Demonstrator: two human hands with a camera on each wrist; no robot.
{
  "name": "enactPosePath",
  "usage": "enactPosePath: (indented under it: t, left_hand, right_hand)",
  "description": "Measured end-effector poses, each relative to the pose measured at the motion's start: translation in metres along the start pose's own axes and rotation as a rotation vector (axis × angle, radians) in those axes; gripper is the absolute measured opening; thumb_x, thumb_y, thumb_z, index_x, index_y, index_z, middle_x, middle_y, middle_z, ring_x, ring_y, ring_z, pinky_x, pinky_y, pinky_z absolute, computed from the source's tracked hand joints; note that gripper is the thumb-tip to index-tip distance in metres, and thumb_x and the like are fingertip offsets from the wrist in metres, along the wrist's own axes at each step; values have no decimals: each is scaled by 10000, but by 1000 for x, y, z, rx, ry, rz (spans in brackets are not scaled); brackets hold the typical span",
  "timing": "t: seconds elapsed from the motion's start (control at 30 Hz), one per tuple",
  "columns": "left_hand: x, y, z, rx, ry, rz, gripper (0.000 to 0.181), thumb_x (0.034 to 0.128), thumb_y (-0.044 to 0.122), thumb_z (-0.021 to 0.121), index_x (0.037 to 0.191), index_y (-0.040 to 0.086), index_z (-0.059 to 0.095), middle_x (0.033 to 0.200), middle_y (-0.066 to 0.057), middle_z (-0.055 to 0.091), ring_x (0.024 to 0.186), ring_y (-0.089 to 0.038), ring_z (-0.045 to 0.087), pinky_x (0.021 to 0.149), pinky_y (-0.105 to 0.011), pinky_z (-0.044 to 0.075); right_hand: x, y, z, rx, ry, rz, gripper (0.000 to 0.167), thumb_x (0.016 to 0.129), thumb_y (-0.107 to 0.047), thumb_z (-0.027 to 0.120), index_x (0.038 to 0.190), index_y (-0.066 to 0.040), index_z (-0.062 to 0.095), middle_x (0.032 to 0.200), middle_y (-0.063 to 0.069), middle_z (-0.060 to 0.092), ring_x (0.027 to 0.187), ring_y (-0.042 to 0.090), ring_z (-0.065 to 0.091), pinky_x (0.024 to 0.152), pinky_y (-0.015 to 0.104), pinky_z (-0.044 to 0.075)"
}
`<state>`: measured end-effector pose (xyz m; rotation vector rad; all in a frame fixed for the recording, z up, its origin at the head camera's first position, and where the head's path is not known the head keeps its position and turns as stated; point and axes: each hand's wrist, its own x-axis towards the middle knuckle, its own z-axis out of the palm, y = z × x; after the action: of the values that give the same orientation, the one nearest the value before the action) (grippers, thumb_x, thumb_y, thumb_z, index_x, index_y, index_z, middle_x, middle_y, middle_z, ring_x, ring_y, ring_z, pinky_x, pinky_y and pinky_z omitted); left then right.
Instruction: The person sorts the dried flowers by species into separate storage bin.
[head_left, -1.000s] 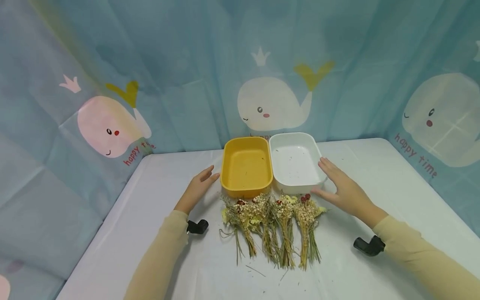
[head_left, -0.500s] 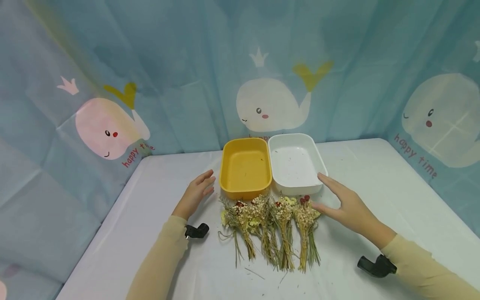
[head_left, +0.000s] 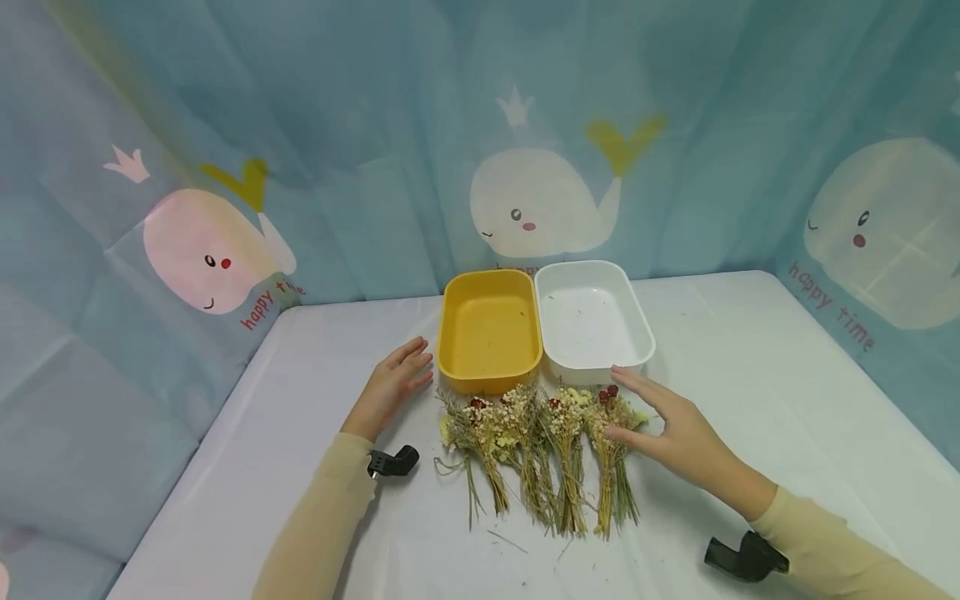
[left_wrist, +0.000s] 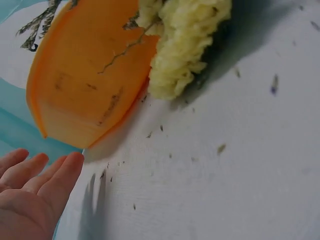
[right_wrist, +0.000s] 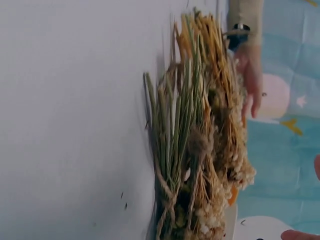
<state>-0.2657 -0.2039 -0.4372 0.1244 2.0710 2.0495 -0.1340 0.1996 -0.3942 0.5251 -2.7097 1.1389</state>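
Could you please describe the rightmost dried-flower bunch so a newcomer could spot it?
On the white table, a white bin stands right of a yellow bin. Before them lies a row of dried bunches. The rightmost bunch is the one nearest the right hand.

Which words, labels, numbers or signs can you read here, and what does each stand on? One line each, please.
"happy time": blue curtain, beneath the left whale.
"happy time": same curtain, beneath the right whale.
"happy", mostly hidden: same curtain, beneath the middle whale; anything following is concealed.
Yellow bin, white bin: no readable text.
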Motion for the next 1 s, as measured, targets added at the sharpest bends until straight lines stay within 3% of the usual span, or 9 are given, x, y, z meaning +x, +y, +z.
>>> enactPosePath:
  t: [0.17,0.3,0.57,0.7,1.0]
  left_hand:
    - [2,-5,2,-17,-20,-2,647,1045,217,525,1589,63,211,1659,-59,237,1474,-286,359,1163,-404,420]
    - [4,-5,4,-35,-1,8,645,1035,231,550,1580,60,249,1648,-55,271,1462,-278,379,1151,-382,436]
    - [4,-7,9,-112,21,-29,626,1052,204,504,1584,41,216,1654,-86,246,1473,-296,356,1129,-349,457]
    - [6,-7,12,-119,21,-12,631,1041,189,525,1580,40,232,1652,-87,250,1469,-282,362,1151,-336,426]
    - [9,-8,13,-113,23,10,614,1025,122,548,1570,50,274,1654,-79,247,1485,-250,335,1070,-216,480]
  right_hand:
    - [-8,-4,1,16,-7,38,780,838,-358,795,1503,-133,456,1509,148,492,1349,435,483,1005,680,455]
    - [-10,-7,1,74,-21,79,742,857,-351,778,1502,-167,460,1511,128,495,1371,423,464,1043,666,436]
    - [-18,-11,3,307,-72,281,635,911,-342,726,1459,-114,501,1489,125,519,1365,388,493,1056,472,495]
    - [-18,-10,5,385,-88,322,629,925,-311,712,1460,-67,489,1487,151,513,1365,374,495,1038,371,524]
    - [-23,-9,12,468,-79,413,628,909,-258,737,1450,-46,498,1487,188,500,1348,382,510,984,304,559]
